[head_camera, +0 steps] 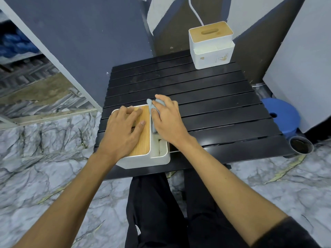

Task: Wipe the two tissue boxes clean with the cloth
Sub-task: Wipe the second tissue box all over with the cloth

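A white tissue box with a wooden lid [143, 158] stands at the near left corner of the black slatted table [206, 104]. My left hand [123, 129] lies flat on its lid with fingers spread. My right hand [168, 119] holds a light blue cloth [152, 113] against the box's right side, where its side compartment begins. The cloth is mostly hidden under that hand. A second white tissue box with a wooden lid [211, 45] stands untouched at the table's far right corner.
A blue stool [281, 115] and a dark pipe opening [300, 145] sit at the table's right. A white cable [195, 11] hangs behind the far box. Grey walls close in behind and to the right. The floor is marble-patterned.
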